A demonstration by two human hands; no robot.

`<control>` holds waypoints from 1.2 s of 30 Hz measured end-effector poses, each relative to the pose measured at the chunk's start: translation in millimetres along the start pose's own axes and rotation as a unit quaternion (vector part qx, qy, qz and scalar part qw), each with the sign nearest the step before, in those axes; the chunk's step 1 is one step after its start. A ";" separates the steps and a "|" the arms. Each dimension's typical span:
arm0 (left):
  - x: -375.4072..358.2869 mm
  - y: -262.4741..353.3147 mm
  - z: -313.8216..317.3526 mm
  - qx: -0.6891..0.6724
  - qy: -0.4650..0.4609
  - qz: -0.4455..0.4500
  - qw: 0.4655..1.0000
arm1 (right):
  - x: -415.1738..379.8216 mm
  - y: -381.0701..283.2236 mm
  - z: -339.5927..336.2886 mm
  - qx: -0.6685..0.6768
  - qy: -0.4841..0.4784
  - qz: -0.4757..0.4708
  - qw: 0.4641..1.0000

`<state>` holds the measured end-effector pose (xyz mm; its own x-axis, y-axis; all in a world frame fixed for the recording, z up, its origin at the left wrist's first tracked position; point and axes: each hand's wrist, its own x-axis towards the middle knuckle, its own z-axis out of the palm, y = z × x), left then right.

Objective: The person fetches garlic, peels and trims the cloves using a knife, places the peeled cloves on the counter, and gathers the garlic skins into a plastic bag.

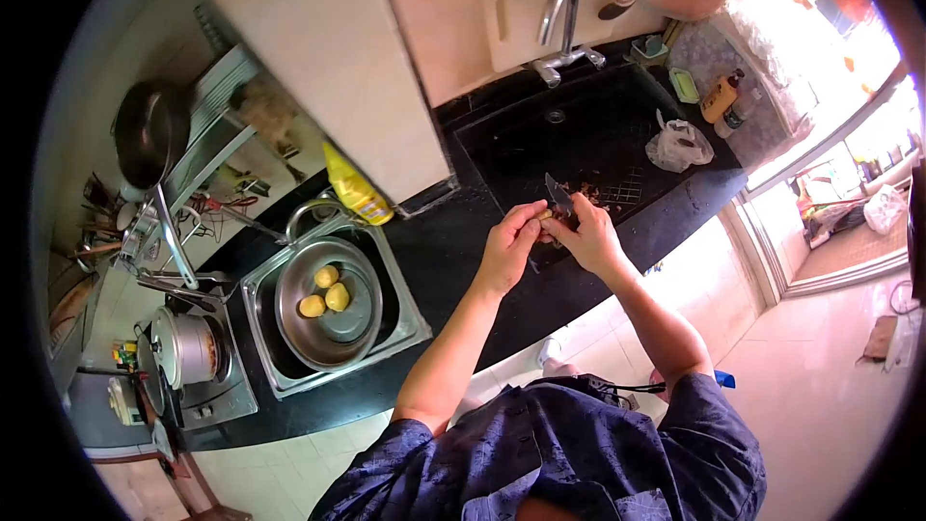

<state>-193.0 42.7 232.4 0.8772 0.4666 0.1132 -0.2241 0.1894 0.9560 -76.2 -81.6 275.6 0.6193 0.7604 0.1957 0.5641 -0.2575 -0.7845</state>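
Over the front edge of the black sink, my left hand (511, 243) is closed round a small potato (546, 215), mostly hidden by my fingers. My right hand (590, 236) grips a knife (558, 191), its dark blade pointing up and away from me; the handle is hidden in the palm. Both hands meet at the potato. Brown peelings (590, 195) lie in the sink just beyond the knife. To the left, three peeled yellow potatoes (337, 297) rest in a wide metal bowl (289, 328).
The bowl sits in a steel sink (410, 323). Beyond my hands is the black sink (511, 150) with a tap (559, 29) and a white plastic bag (679, 145). Bottles (721, 96) stand at right. A yellow packet (355, 188), a pot (185, 347) and a hanging pan (151, 135) are leftward.
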 end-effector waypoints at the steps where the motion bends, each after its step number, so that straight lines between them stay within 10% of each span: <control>1: 5.5 -1.8 13.1 -0.005 0.007 -0.010 1.000 | 3.7 12.7 -10.8 -0.035 -0.017 0.021 0.999; 29: 48.8 -57.2 93.0 0.230 0.085 0.083 0.966 | 21.4 126.5 -54.3 -0.068 -0.038 -0.128 0.989; 32: 48.2 -51.8 82.9 -0.092 0.075 -0.153 0.981 | 23.6 123.6 -55.7 -0.069 -0.046 -0.127 0.988; 36: 49.4 -55.1 80.4 -0.132 0.072 -0.170 0.974 | 24.2 129.5 -52.6 -0.067 -0.051 -0.124 0.989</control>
<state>-103.2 -14.2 207.0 0.8555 0.4506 -0.2553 -0.0493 0.5615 0.8260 40.6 -127.9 209.7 0.3993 0.8641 0.3065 0.7628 -0.1276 -0.6340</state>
